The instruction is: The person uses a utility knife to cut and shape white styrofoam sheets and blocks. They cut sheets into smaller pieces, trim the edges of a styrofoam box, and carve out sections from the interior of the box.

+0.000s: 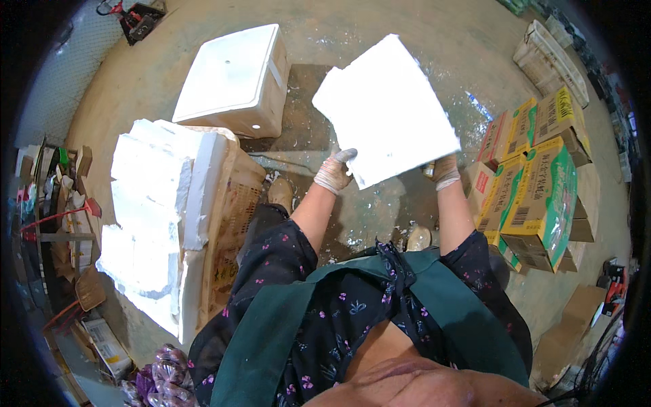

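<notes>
A broken white polystyrene foam sheet (pixel 391 112) hangs in front of me, its outline jagged at the upper left. My left hand (pixel 336 169), in a light work glove with a grey thumb, grips its lower left edge. At the lower right corner, my gloved right hand (pixel 445 169) is partly hidden by the foam. Against the right hand's fingers shows a small cylindrical object (pixel 430 169); I cannot tell what it is. To my left, stacked foam slabs (pixel 147 203) with broken edges lie over a plastic crate (pixel 235 198) with a slotted wall.
A lidded white foam box (pixel 229 71) stands beyond the crate. Several printed cardboard cartons (pixel 534 203) are piled to my right. Foam crumbs dot the wet floor (pixel 356 234). Behind the cartons is another light crate (pixel 544 61); a red pallet jack (pixel 135 20) stands far left.
</notes>
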A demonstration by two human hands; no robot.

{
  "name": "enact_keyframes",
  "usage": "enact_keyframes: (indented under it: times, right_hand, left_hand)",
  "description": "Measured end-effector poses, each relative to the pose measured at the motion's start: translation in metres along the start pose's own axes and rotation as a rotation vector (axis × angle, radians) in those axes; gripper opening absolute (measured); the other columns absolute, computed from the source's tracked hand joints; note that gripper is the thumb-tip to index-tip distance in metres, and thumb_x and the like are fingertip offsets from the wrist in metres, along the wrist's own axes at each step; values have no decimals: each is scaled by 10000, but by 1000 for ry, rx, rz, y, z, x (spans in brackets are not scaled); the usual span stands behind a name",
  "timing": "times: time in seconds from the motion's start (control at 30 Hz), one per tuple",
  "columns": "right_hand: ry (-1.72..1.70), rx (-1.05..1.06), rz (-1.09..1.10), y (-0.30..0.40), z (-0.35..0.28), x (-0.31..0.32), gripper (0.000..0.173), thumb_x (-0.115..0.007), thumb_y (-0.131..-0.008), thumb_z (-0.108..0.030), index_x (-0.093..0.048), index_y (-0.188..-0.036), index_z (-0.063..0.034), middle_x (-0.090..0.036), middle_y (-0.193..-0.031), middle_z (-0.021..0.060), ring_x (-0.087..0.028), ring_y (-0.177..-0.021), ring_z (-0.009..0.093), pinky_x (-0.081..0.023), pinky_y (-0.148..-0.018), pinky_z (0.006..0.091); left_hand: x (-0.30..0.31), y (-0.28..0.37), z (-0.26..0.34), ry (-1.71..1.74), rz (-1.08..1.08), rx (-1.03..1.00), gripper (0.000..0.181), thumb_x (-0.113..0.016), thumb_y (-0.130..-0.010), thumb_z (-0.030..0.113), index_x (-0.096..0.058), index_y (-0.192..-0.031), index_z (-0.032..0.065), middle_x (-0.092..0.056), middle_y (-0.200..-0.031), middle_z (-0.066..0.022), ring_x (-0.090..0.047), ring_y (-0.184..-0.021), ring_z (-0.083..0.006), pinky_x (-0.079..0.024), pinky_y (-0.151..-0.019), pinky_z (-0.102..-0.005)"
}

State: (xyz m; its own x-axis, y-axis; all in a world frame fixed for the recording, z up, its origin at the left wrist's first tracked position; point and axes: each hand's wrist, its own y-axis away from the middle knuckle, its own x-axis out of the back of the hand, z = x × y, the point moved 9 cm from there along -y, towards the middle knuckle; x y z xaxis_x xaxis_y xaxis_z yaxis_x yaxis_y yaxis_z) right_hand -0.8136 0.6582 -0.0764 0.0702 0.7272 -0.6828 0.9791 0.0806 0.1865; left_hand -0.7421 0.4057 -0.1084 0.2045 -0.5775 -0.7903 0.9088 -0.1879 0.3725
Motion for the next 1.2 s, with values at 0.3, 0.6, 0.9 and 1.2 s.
enact_keyframes:
  times: [0.3, 0.6, 0.9, 1.2]
  right_hand:
    - [583, -153, -388, 104, -51, -133, 552, -710, -739, -331, -568, -1141, 19, -633, -955, 74, -605, -865, 172, -497, -768, 324]
    - [131, -368, -542, 125, 71, -144, 713, -686, -786, -402, -435, -1350, -44, -557, -1273, 139, -568, -1119, 326, -510, -890, 492]
    - [391, -357, -701, 168, 159, -420, 728, -708, -781, -343, -416, -1338, 24, -548, -1278, 170, -567, -1134, 292, -452, -997, 411]
    - [823, -394, -965, 199, 296, -580, 541, -761, -716, -416, -576, -1112, -96, -599, -812, 39, -565, -630, 170, -469, -492, 337]
  left_hand:
    - [-49, 152, 117, -327, -81, -361, 603, -663, -721, -9, -428, -1277, -10, -583, -1134, -133, -573, -1033, -246, -478, -907, -371]
    - [4, 260, 145, -202, -197, -491, 575, -618, -767, 86, -451, -1309, -11, -594, -1135, -124, -544, -1069, -232, -425, -950, -325]
    - [92, 461, 293, -351, 159, -842, 671, -676, -708, 109, -418, -1320, 15, -553, -1199, -149, -503, -1111, -300, -414, -963, -476]
    - [259, 664, 364, -353, 803, -743, 665, -635, -797, 46, -370, -1404, 117, -492, -1364, -140, -492, -1225, -214, -422, -1021, -287]
